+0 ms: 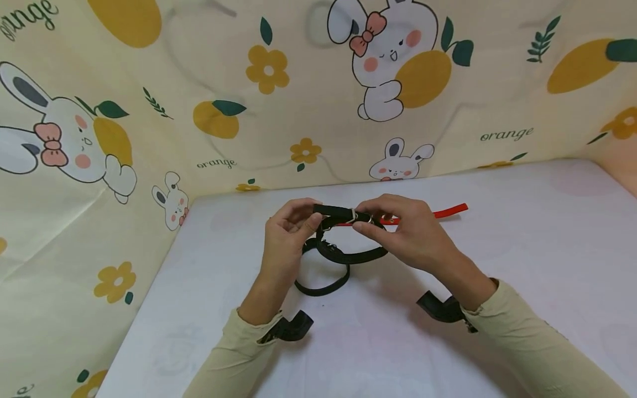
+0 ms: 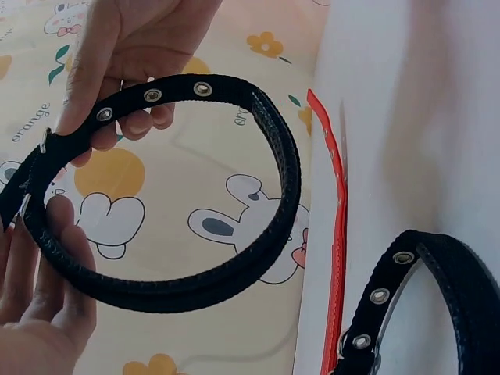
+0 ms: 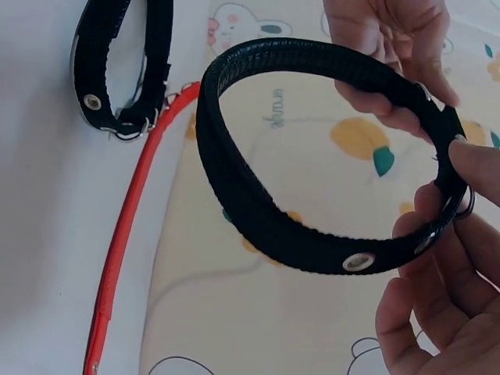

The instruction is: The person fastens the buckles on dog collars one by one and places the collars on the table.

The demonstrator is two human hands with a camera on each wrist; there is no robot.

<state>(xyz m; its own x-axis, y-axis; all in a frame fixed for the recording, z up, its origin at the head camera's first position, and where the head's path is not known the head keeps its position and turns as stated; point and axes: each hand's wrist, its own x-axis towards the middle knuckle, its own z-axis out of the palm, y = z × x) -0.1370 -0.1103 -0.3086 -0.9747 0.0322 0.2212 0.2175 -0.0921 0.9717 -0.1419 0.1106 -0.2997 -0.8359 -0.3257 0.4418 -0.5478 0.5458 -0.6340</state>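
Both hands hold a looped black collar a little above the white table. My left hand pinches the strap end left of the metal buckle. On the other side of the buckle, my right hand pinches the strap. The left wrist view shows the collar with its eyelets, the left hand below and the right hand above. From the right wrist, the collar spans between the right hand and the left hand.
A second black collar lies on the table just under the hands. A red collar strap lies flat behind them. A cartoon-print cloth wall closes the back and left sides.
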